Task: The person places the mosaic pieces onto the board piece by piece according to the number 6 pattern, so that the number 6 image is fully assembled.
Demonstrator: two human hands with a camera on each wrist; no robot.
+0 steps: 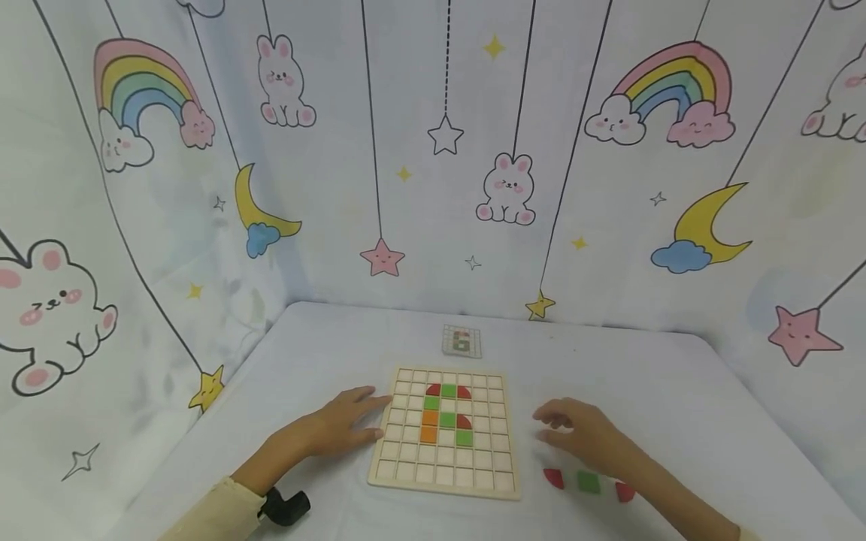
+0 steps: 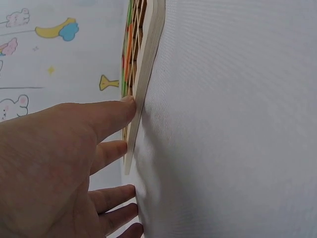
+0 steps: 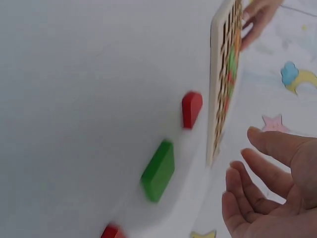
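Observation:
A wooden grid board (image 1: 443, 481) lies on the table with several red, green and orange blocks set in its cells. My left hand (image 1: 338, 423) touches the board's left edge, thumb and forefinger against the rim in the left wrist view. To the right of the board my right hand (image 1: 585, 436) hovers with loosely bent fingers and nothing between them. Below it on the cloth are a red quarter-round block (image 1: 553, 478), a green square block (image 1: 588, 482) and another red block (image 1: 625, 492), partly covered by the right forearm in the head view.
Behind the board lies a small pattern card (image 1: 461, 341) with a grid and coloured cells. A black object (image 1: 287, 509) sits at the left wrist by the sleeve. White printed curtains (image 1: 446, 225) surround the white table (image 1: 338, 330) at the back and sides.

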